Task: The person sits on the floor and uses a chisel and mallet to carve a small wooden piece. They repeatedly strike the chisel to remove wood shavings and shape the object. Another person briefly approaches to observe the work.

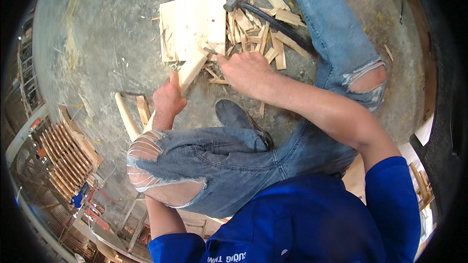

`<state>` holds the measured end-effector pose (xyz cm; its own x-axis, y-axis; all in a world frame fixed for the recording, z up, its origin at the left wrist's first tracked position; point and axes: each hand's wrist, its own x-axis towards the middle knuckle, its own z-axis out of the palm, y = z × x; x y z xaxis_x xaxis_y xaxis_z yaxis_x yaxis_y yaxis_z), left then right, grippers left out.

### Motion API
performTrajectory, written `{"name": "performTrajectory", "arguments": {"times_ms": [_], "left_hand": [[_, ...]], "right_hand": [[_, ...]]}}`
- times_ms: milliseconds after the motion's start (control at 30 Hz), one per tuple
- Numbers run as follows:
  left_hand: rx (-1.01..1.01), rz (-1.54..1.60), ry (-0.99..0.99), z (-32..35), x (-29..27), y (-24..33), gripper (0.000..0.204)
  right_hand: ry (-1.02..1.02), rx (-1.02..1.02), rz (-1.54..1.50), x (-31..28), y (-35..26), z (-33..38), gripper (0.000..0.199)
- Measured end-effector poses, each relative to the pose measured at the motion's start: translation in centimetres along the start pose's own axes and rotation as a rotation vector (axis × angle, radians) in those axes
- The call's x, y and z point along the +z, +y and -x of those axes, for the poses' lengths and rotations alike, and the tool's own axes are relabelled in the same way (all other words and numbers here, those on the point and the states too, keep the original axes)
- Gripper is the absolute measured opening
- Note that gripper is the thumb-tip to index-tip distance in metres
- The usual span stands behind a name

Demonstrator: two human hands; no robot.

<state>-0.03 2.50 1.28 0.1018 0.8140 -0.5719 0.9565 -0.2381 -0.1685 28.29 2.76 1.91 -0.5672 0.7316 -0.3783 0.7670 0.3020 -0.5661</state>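
My left hand is wrapped round a pale wooden piece that slants up and away from me. The far end of this piece rests on a light wooden board lying on the floor. My right hand is closed round a chisel; only its short metal blade shows, touching the wooden piece near its far end, and the handle is hidden in my fist. Small shavings lie on the board around the blade.
A hammer with a black handle lies right of the board, on scattered wood offcuts. Curved wooden parts are beside my left knee. Further left stands a stack of wooden pieces. My shoe is close below the board.
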Motion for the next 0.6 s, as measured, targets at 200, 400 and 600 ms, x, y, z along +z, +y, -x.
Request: {"name": "performTrajectory", "arguments": {"times_ms": [200,400,600], "left_hand": [[-0.004,0.011,-0.024,-0.2,-0.5,0.6,0.050],[0.005,0.010,-0.018,-0.8,-0.6,0.7,0.050],[0.025,0.018,-0.002,-0.5,0.1,-0.4,0.051]], "right_hand": [[-0.031,0.009,0.000,-0.5,0.1,-0.3,0.039],[-0.024,0.015,0.026,-0.7,0.3,0.0,0.040],[-0.052,0.044,0.048,-1.0,-0.8,0.4,0.051]]}}
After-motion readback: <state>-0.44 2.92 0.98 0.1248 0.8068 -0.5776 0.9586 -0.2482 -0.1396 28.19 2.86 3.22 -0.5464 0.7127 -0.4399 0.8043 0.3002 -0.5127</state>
